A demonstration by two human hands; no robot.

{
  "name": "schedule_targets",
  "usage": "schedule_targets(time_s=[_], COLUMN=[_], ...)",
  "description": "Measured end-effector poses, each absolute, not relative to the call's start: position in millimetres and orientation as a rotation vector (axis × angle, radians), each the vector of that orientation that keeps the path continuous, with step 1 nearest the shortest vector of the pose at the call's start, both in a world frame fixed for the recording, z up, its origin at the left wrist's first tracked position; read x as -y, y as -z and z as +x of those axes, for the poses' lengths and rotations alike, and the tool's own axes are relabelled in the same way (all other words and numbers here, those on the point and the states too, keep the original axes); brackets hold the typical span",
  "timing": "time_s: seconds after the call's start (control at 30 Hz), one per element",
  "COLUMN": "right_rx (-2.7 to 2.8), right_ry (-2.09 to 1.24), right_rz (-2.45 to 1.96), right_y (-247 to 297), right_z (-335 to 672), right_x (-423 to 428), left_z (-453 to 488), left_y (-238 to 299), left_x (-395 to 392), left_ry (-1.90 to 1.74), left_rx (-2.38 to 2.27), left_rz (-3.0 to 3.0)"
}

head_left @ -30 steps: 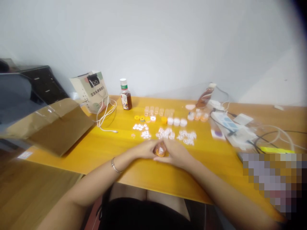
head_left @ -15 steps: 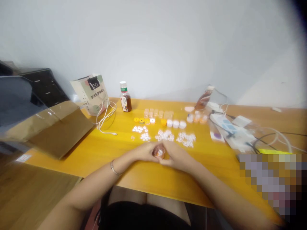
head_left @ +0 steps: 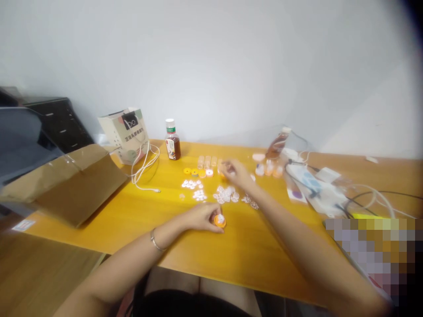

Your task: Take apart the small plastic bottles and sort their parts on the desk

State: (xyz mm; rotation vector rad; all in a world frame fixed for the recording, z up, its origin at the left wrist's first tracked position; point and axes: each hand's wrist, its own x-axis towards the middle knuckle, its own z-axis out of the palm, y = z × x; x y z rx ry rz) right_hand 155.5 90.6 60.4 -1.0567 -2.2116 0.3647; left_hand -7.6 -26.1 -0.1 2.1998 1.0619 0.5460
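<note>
My left hand (head_left: 205, 217) rests near the front of the table, closed around a small round orange piece (head_left: 220, 223) with something white in its top. My right hand (head_left: 236, 174) is stretched out over the rows of parts, its fingers curled down; what they grip, if anything, is hidden. Beside those fingertips stand small clear plastic cups (head_left: 207, 162). Nearer to me is a row of yellow round pieces (head_left: 194, 172) and a white-topped one (head_left: 209, 173). Small white pieces (head_left: 199, 195) and white wheel-like pieces (head_left: 226, 194) lie between my hands. My right forearm covers part of the right side.
A sauce-coloured bottle (head_left: 172, 141) stands at the back, with a paper bag (head_left: 127, 136), white cable (head_left: 147, 169) and cardboard box (head_left: 82, 185) to its left. At right are another bottle (head_left: 279, 143), orange-and-white pieces (head_left: 269, 168) and a power strip (head_left: 312, 187) with cables.
My right hand has left the held piece and reached forward to the rows of parts. My left hand keeps the piece, which now shows orange with white on top.
</note>
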Motion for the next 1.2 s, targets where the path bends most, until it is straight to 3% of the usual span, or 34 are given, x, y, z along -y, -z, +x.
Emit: schedule_targets(time_s=[0.2, 0.63, 0.97, 1.2], right_rx=[2.31, 2.209, 2.297, 2.686], right_ry=[-0.268, -0.218, -0.557, -0.328], right_rz=[-1.258, -1.328, -0.853, -0.731], right_y=[-50, -42, -36, -17], right_z=[115, 106, 162, 182], right_x=[-139, -146, -37, 11], left_z=[-7, -9, -9, -7], left_y=[-3, -3, -3, -6], left_x=[27, 26, 26, 27], left_ry=[-0.559, -0.546, -0.532, -0.557], left_rx=[-1.066, -1.041, -1.064, -1.031], left_rz=[2.261, 2.266, 2.244, 2.279])
